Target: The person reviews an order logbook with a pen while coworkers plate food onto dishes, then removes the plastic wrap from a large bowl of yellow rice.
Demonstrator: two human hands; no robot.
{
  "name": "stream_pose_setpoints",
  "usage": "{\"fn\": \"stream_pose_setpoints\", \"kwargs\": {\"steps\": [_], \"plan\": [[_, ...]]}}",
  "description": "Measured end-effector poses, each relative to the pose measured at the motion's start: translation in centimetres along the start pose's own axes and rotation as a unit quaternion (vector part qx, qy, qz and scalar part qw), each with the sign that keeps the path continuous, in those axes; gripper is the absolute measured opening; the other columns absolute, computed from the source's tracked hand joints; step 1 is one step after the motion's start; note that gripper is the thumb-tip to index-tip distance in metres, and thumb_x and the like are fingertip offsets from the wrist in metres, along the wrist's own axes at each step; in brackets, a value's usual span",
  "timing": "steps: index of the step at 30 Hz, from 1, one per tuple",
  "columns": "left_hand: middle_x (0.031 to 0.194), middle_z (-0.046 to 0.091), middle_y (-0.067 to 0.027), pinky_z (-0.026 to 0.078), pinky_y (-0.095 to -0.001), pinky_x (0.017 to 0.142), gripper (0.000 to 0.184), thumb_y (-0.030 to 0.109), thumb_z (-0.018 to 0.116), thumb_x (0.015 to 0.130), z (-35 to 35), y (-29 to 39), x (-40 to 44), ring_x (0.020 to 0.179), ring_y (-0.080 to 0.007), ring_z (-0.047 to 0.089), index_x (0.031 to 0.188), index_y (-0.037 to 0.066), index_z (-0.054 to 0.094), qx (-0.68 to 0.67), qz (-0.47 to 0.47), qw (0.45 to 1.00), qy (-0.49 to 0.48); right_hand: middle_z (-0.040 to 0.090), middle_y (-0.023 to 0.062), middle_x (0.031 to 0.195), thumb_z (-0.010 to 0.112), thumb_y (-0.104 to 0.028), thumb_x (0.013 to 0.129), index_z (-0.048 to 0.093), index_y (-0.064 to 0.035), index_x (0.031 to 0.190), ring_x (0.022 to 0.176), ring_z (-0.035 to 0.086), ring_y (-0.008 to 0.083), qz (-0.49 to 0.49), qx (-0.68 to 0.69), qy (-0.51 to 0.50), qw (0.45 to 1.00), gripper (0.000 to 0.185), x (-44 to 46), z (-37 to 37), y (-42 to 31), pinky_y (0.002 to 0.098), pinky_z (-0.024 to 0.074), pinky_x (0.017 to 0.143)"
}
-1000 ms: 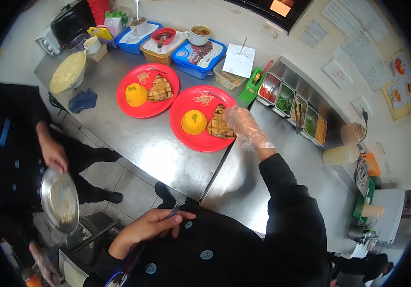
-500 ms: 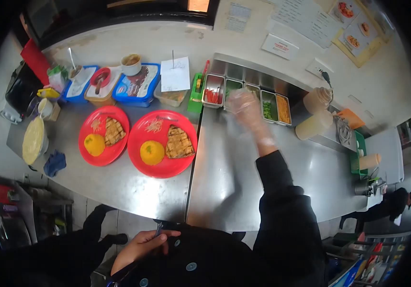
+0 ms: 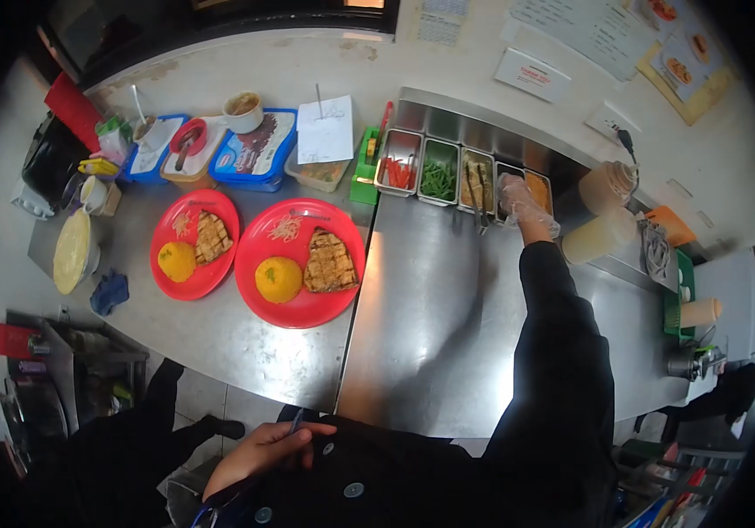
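The gloved right hand (image 3: 522, 202) covers most of the fourth tin (image 3: 506, 167), just right of the tongs (image 3: 484, 220); its fingertips are hidden, so I cannot tell if they grip. The left hand (image 3: 270, 456), at the waist, has fingers closed on what looks like a pen (image 3: 296, 421). Rice (image 3: 279, 280) and meat (image 3: 331, 261) lie on the bigger red plate (image 3: 307, 313), left of the tins

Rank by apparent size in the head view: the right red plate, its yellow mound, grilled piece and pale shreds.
1. Right red plate
2. Grilled piece
3. Yellow mound
4. Pale shreds
Nearness hardly differs.
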State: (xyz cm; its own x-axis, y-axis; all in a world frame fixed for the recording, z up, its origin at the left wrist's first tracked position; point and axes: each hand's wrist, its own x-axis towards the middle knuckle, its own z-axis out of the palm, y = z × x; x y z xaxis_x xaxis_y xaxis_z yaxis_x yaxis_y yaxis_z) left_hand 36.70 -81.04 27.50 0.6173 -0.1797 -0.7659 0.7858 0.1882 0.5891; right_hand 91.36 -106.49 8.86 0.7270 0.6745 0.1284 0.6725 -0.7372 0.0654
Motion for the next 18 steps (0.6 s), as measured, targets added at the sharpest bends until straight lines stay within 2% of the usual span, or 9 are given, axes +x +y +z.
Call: {"fn": "stream_pose_setpoints", "kwargs": {"steps": [5,8,9,11,12,13,15,16,18], "plan": [[0.073,0.053,0.0031,0.035,-0.0181,0.06,0.034,0.031,0.045,0.095,-1.6,-0.4,0.1,0.064,-0.0035,0.044,0.122,0.013,0.056,0.027,0.025,0.999,-0.023,0.062,0.0112,0.078,0.065,-0.008,0.068,0.063,-0.0014,0.082,0.073,0.062,0.0237,0.084,0.072,0.096,0.989,0.016,-0.7,-3.6,-1.1,0.0324,0.0506,0.064],[0.073,0.054,0.0031,0.035,-0.0182,0.061,0.035,0.033,0.045,0.094,-2.5,-0.8,0.2,0.066,-0.0036,0.045,0.122,0.014,0.056,0.011,0.02,0.999,-0.034,0.062,0.0063,0.076,0.067,-0.01,0.069,0.064,-0.0014,0.084,0.069,0.062,0.0171,0.073,0.328,0.16,0.928,0.017,-1.5,-9.0,-6.8,0.0282,0.0506,0.062],[0.073,0.054,0.003,0.036,-0.0184,0.062,0.036,0.034,0.045,0.094,-2.8,-0.8,0.4,0.066,-0.0038,0.046,0.122,0.014,0.056,0.032,0.03,0.998,-0.051,0.062,0.0047,0.075,0.068,-0.01,0.07,0.064,-0.0013,0.085,0.068,0.062,0.0149,0.045,0.424,0.137,0.894,0.018,-2.0,-9.9,-10.1,0.0268,0.0506,0.061],[0.072,0.054,0.003,0.037,-0.0187,0.062,0.036,0.035,0.045,0.094,-3.6,-1.1,0.6,0.066,-0.004,0.046,0.122,0.015,0.056,0.049,0.041,0.996,-0.067,0.062,0.0052,0.076,0.069,-0.008,0.064,0.066,-0.004,0.081,0.069,0.06,0.016,-0.047,0.595,0.014,0.802,0.017,-2.8,-10.9,-17.3,0.0287,0.0489,0.061],[0.072,0.054,0.003,0.037,-0.0189,0.062,0.036,0.036,0.045,0.094,-4.0,-1.4,0.6,0.067,-0.004,0.047,0.122,0.015,0.056,0.063,0.053,0.994,-0.074,0.063,0.0058,0.078,0.067,-0.007,0.066,0.066,-0.0041,0.082,0.07,0.059,0.0157,-0.059,0.576,-0.034,0.815,0.016,-3.0,-10.4,-20.8,0.0295,0.0489,0.061],[0.071,0.054,0.003,0.037,-0.0191,0.063,0.036,0.036,0.044,0.094,-4.4,-1.5,0.5,0.067,-0.004,0.047,0.123,0.016,0.055,0.076,0.065,0.992,-0.08,0.062,0.0073,0.077,0.066,-0.009,0.068,0.065,-0.0031,0.079,0.069,0.06,0.0166,-0.107,0.525,-0.024,0.844,0.013,-3.4,-9.2,-23.8,0.0294,0.0489,0.061],[0.071,0.054,0.0032,0.037,-0.0193,0.062,0.036,0.036,0.045,0.094,-5.2,-1.7,0.0,0.067,-0.0038,0.047,0.123,0.017,0.055,0.069,0.071,0.992,-0.079,0.061,0.008,0.075,0.065,-0.012,0.07,0.062,-0.0019,0.076,0.069,0.059,0.018,-0.094,0.667,-0.037,0.738,0.012,-3.6,-3.9,-28.6,0.0302,0.0484,0.062],[0.071,0.054,0.0034,0.037,-0.0193,0.062,0.036,0.036,0.045,0.094,-5.6,-1.8,-0.3,0.066,-0.0037,0.047,0.123,0.017,0.056,0.075,0.083,0.991,-0.074,0.061,0.008,0.075,0.065,-0.012,0.07,0.062,-0.0019,0.076,0.069,0.059,0.018,-0.097,0.666,-0.039,0.739,0.012,-3.7,-4.4,-30.1,0.0302,0.0484,0.062],[0.071,0.054,0.0036,0.037,-0.0193,0.062,0.036,0.037,0.045,0.094,-6.4,-1.9,-1.0,0.066,-0.0037,0.047,0.123,0.017,0.056,0.079,0.096,0.99,-0.068,0.06,0.0083,0.072,0.063,-0.003,0.068,0.062,-0.0017,0.086,0.062,0.058,0.0155,-0.019,0.487,-0.172,0.856,0.018,-3.7,-6.2,-32.3,0.0274,0.0477,0.058]]}}
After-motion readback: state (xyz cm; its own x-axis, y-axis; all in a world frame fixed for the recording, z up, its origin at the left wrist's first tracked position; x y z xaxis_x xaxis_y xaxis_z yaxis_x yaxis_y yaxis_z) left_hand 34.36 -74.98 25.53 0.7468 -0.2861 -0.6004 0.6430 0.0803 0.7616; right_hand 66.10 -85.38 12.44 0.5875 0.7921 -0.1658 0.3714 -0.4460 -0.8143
